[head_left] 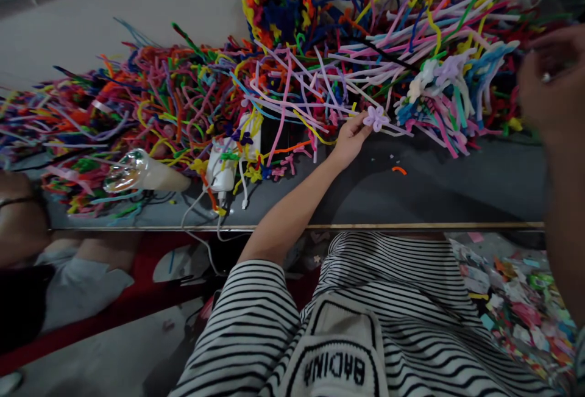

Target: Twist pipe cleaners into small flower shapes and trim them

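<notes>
My left hand (pixel 351 136) reaches out over the dark table (pixel 457 189) and pinches the stem of a lilac pipe-cleaner flower (pixel 376 118). The flower lies at the near edge of a big heap of coloured pipe cleaners (pixel 283 74). My right hand (pixel 551 89) is raised at the right edge of the view, blurred, with its fingers curled and a ring showing; what it holds, if anything, I cannot make out. A bunch of finished pastel flowers (pixel 439 80) lies between the two hands.
A clear plastic bottle (pixel 137 172) lies on its side at the left, beside a white device with cables (pixel 222 168). A small orange scrap (pixel 399 169) lies on the table. Another person's arm (pixel 21 211) is at the far left. Coloured scraps (pixel 516 299) litter the floor at right.
</notes>
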`<act>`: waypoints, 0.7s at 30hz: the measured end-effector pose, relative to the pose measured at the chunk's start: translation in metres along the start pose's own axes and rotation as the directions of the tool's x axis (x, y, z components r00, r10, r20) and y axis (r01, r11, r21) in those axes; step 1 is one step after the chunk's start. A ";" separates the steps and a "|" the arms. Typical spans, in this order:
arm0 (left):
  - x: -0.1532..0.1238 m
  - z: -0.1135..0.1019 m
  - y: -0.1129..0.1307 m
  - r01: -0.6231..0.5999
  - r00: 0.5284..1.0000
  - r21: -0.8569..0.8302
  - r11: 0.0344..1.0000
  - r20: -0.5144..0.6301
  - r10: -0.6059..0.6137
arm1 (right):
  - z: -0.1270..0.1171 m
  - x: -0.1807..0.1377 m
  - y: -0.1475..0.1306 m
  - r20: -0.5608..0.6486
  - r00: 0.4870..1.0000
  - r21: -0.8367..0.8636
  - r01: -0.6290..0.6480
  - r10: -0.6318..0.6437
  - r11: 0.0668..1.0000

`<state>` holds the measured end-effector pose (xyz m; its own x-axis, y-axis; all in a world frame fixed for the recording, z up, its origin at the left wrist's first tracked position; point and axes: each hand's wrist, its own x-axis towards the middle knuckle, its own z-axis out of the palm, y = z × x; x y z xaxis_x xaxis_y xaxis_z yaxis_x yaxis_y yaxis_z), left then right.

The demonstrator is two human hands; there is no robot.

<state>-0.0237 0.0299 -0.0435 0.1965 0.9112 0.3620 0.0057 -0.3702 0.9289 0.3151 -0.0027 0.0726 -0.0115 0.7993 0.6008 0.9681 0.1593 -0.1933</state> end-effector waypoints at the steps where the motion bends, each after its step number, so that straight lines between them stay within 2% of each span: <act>1: -0.001 0.000 0.002 0.003 1.000 0.006 1.000 0.012 -0.003 | -0.005 -0.004 -0.030 -0.007 0.998 0.185 0.061 -0.061 0.981; 2: -0.002 -0.001 0.005 0.004 1.000 0.014 1.000 0.023 -0.004 | -0.006 -0.008 -0.058 0.027 0.990 0.338 0.124 -0.141 0.933; 4: -0.005 -0.003 0.011 -0.012 0.999 0.038 0.999 0.044 0.010 | 0.003 -0.015 -0.101 0.141 0.958 0.571 0.128 -0.250 0.811; 7: -0.007 -0.006 0.019 -0.054 0.996 0.093 0.994 0.074 0.048 | 0.035 -0.023 -0.129 0.307 0.888 0.710 0.028 -0.344 0.704; 10: -0.007 -0.006 0.023 -0.053 0.994 0.171 0.984 0.102 0.035 | 0.065 -0.030 -0.128 0.418 0.868 0.755 -0.169 -0.267 0.633; 13: -0.006 -0.001 0.026 -0.057 0.995 0.250 0.967 0.092 0.035 | 0.079 -0.036 -0.123 0.472 0.866 0.785 -0.327 -0.167 0.526; 18: -0.009 0.004 0.035 -0.102 0.987 0.294 0.950 -0.087 0.133 | 0.087 -0.041 -0.121 0.512 0.852 0.767 -0.397 -0.109 0.504; 21: -0.013 0.007 0.040 -0.076 0.989 0.267 0.961 -0.101 0.106 | 0.094 -0.041 -0.120 0.494 0.864 0.791 -0.400 -0.098 0.464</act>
<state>-0.0190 0.0022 -0.0113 0.0962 0.8804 0.4644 0.2526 -0.4729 0.8441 0.1761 -0.0003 -0.0016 -0.2284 0.9613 0.1543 0.2555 0.2122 -0.9432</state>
